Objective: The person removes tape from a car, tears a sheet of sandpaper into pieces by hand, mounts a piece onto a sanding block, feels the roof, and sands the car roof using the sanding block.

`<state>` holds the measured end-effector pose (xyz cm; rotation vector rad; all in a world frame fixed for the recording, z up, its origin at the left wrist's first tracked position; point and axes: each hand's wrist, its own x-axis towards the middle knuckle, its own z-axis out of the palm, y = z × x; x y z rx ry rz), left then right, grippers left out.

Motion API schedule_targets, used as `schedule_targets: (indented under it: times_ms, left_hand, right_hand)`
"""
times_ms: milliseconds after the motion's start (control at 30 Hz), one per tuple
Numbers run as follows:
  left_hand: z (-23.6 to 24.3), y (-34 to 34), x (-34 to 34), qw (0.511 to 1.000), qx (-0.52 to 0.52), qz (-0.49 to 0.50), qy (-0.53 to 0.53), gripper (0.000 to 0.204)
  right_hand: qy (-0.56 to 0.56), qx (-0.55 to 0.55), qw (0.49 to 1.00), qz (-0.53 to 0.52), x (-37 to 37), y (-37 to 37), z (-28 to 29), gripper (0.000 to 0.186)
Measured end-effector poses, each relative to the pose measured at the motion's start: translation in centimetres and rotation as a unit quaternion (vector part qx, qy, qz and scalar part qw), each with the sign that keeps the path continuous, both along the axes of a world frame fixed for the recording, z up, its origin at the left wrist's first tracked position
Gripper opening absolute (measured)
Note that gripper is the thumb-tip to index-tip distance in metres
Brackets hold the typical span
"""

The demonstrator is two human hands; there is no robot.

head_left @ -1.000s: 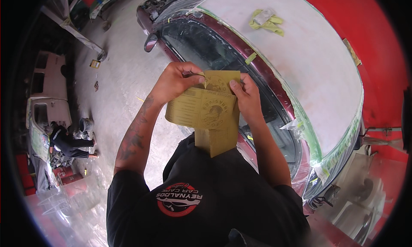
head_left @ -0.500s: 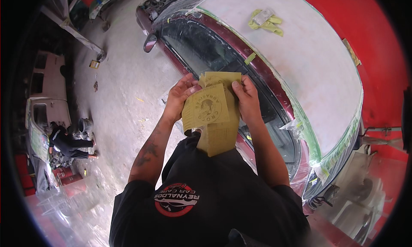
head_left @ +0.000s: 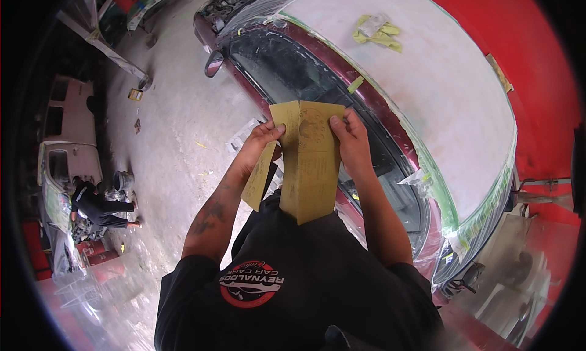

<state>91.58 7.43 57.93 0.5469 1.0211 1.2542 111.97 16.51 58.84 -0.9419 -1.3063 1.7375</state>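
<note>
A small yellow paper piece [head_left: 259, 177] was held hanging from the left hand [head_left: 260, 144], whose fingers were also pinched on a larger creased yellow sheet [head_left: 316, 162]. The sheet was held before the black-shirted torso [head_left: 342, 278], its right edge clamped in the right hand [head_left: 352, 140]. Further right, a yellow-green cloth [head_left: 386, 37] was spread on a white car roof [head_left: 448, 94].

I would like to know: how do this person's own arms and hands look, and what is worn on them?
The left hand and the right hand are ungloved. The black shirt has short, loose sleeves. The left forearm bears a dark tattoo, its design unclear; no tattoo shows on the right forearm.
</note>
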Motion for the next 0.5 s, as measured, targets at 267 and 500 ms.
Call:
schedule_targets:
  times_ms: [267, 500]
  left_hand:
    - [1.2, -3.0, 0.8, 0.973, 0.086, 0.131, 0.169, 0.021]
    - [0.8, -4.5, 2.0, 0.954, 0.069, 0.186, 0.226, 0.026]
  right_hand:
    - [0.018, 0.051, 0.994, -0.093, 0.7, -0.4, -0.3, 0.011]
    - [0.004, 0.063, 0.991, -0.121, 0.2, -1.1, -0.7, 0.014]
